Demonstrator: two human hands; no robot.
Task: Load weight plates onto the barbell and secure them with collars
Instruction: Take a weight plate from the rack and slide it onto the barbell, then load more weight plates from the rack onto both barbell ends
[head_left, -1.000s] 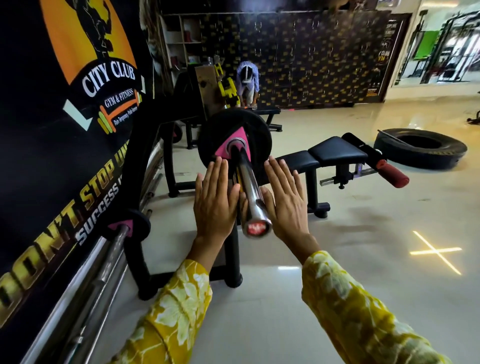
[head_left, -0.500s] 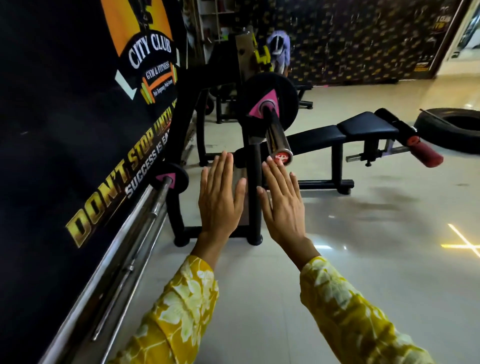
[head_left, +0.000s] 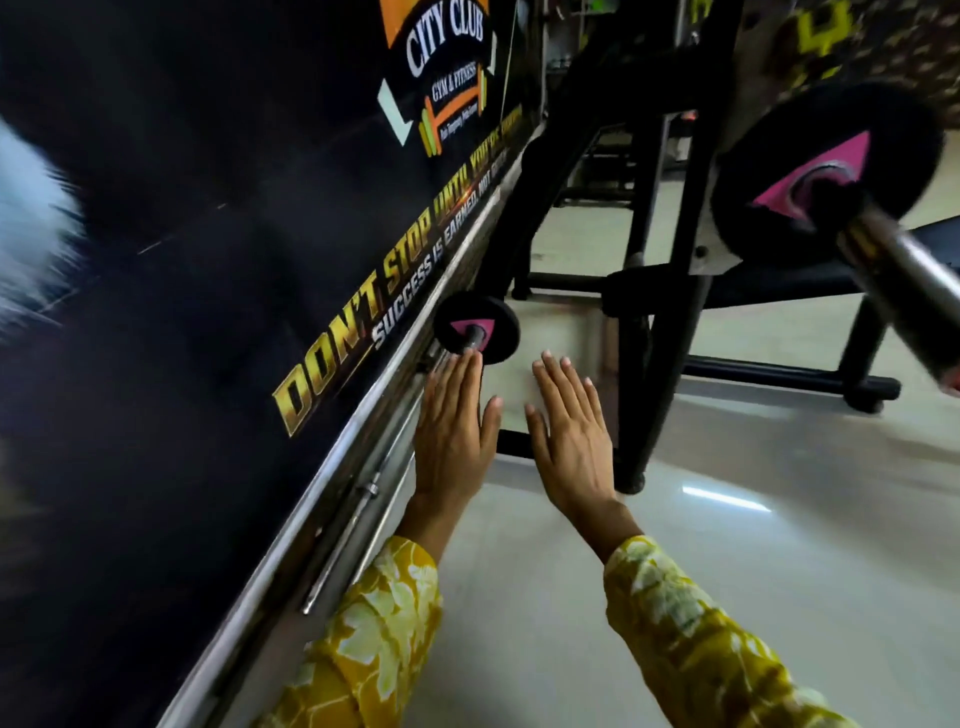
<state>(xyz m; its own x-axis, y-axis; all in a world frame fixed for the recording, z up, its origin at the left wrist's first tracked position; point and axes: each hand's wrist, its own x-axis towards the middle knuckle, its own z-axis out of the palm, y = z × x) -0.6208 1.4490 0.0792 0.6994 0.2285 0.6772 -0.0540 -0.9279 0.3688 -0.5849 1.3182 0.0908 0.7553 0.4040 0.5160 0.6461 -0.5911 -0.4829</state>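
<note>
Both hands, left (head_left: 453, 431) and right (head_left: 571, 436), are extending flat with straight fingers, gripping nothing. A small weight plate (head_left: 477, 329) is sitting at 12 o'clock; the loaded barbell (head_left: 904, 275) is lying at 2 o'clock.

Landmark: small weight plate (head_left: 476, 328).
Far up and right of it, motion-blurred: large weight plate (head_left: 826, 171), rim smeared, lower left edge hidden behind a rack upright (head_left: 654, 374).
Beyond that, cropped by the right picture edge: barbell (head_left: 904, 280), end only partly in frame.
Left of the small weight plate, cropped at top and left: banner (head_left: 260, 234); fine print under the logo too small to read, far end of the slogan blurred.
Far left, unidentifiable: white smear (head_left: 31, 223).
Just below: left hand (head_left: 452, 441), fingertips at the plate's bar stub; contact or gap not to be told.
Lower still, cropped by the bottom edge: yellow sleeves (head_left: 374, 639).
To the right, mostly hidden behind the rack: bench (head_left: 769, 283).
</note>
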